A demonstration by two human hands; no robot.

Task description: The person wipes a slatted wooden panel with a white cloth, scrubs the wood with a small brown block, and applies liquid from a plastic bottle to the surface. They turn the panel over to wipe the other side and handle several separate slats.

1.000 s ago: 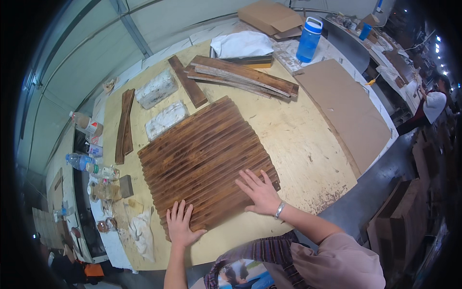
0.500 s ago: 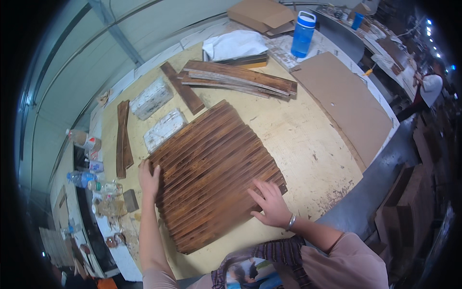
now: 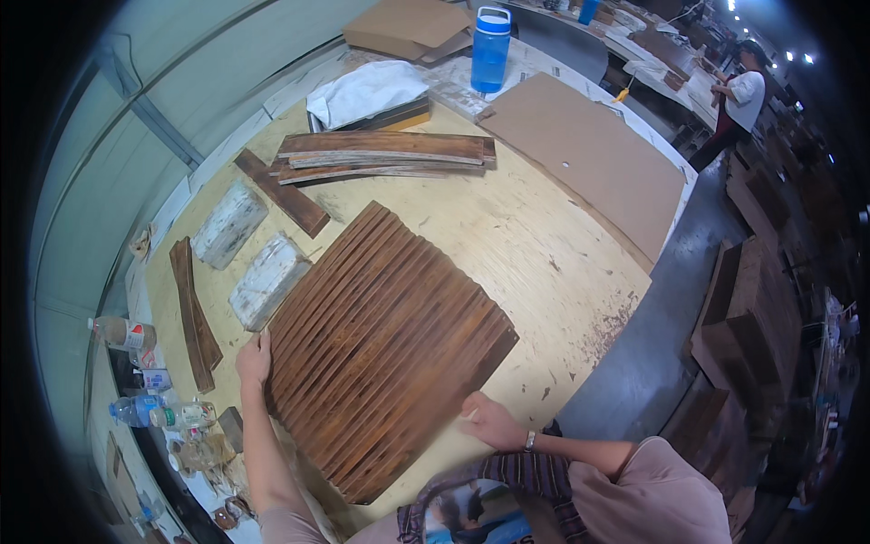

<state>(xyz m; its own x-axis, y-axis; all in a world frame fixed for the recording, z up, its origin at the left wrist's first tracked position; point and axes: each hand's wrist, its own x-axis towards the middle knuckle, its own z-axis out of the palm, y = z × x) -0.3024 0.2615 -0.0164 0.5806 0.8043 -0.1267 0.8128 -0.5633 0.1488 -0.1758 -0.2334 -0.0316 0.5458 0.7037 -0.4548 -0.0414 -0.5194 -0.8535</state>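
A row of brown wooden slats [image 3: 390, 335], laid side by side, covers the near middle of the pale tabletop [image 3: 562, 299]. At its left edge is my left hand [image 3: 254, 360], with fingers pressed together and gripping the slat ends; the fingertips are partly hidden. Beside the lower right edge, my right hand [image 3: 492, 423] is closed with curled fingers, and what they hold, if anything, does not show. Two whitish, stained blocks [image 3: 269, 279] [image 3: 231, 224] lie past the left edge.
Loose boards [image 3: 385, 154] are stacked beyond the slats; further strips [image 3: 193, 317] lie left. Bottles [image 3: 186, 415] line the left side. A white cloth [image 3: 367, 93], blue bottle [image 3: 490, 53] and cardboard sheet [image 3: 589, 159] sit at the back. Another person [image 3: 745, 98] stands far right.
My right hand has slid off the top of the slats to their lower right edge, and its spread fingers have curled in. The left hand stays at the left edge. The view has shifted.
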